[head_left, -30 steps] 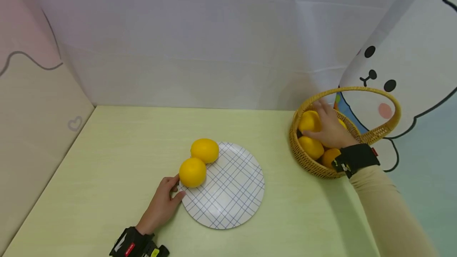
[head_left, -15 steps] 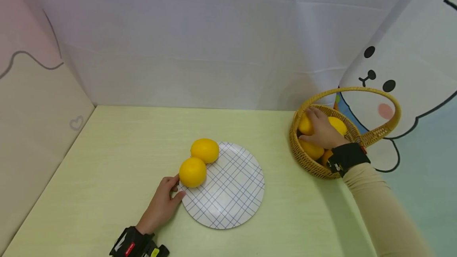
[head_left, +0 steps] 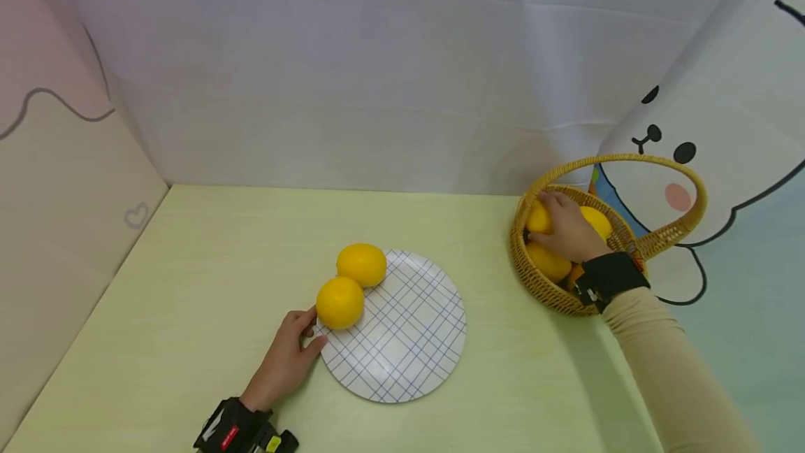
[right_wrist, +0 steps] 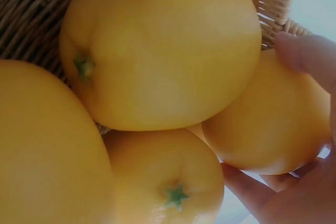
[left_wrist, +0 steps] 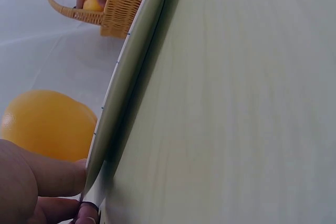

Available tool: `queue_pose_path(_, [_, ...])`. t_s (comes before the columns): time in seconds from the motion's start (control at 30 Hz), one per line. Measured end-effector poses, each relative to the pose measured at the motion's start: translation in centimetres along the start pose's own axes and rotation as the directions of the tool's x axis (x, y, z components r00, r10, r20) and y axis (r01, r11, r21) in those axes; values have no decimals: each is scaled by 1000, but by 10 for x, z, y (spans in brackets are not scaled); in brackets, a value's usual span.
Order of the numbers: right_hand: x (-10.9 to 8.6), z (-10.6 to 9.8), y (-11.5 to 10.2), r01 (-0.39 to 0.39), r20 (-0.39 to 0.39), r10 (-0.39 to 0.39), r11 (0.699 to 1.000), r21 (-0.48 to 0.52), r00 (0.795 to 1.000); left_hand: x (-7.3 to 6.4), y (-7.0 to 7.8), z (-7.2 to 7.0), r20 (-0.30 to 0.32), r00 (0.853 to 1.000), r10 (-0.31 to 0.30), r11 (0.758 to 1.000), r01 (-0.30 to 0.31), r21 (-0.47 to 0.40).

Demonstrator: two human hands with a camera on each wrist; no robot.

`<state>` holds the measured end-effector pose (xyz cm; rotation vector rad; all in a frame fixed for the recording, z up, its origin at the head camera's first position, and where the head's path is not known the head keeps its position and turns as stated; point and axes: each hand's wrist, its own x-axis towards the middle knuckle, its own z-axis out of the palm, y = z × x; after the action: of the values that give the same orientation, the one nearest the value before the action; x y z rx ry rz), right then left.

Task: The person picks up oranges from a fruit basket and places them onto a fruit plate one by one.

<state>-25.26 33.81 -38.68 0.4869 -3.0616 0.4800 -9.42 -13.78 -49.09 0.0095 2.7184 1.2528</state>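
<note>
My left hand (head_left: 286, 358) pinches the left rim of a round white plate (head_left: 409, 341) with a blue grid pattern; in the left wrist view its fingers show right at the plate's edge. Two yellow oranges sit by the plate's left rim: the nearer orange (head_left: 339, 303) lies close to my fingertips, the farther orange (head_left: 361, 265) just behind it. Over at the right, my right hand (head_left: 571, 231) reaches into a wicker basket (head_left: 534, 284) and grips an orange (right_wrist: 268, 114), thumb on one side and fingers on the other. Part of that orange is hidden by the hand.
More oranges fill the basket around my right hand, among them a large orange (right_wrist: 163, 51) and one with a green star-shaped stem end (right_wrist: 157, 177). The basket's tall handle (head_left: 635, 157) arches over the hand. A white cloth wall (head_left: 346, 89) stands behind the pale table (head_left: 220, 250).
My right hand has lowered and shifted left inside the basket, closing round the orange at its far left side. My left hand and the plate have stayed in place.
</note>
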Motion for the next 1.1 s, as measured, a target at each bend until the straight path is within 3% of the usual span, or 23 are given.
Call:
queue_pose_path(0.87, [-5, -8, -11, -68, -64, 69, 997, 23, 996, 0, 1, 0, 0, 1000, -8, 1000, 8, -2])
queue_pose_path(1.1, [-9, -17, -12, -20, -108, 30, 996, 87, 994, 0, 3, 1, 3, 1000, -18, 1000, 18, -2])
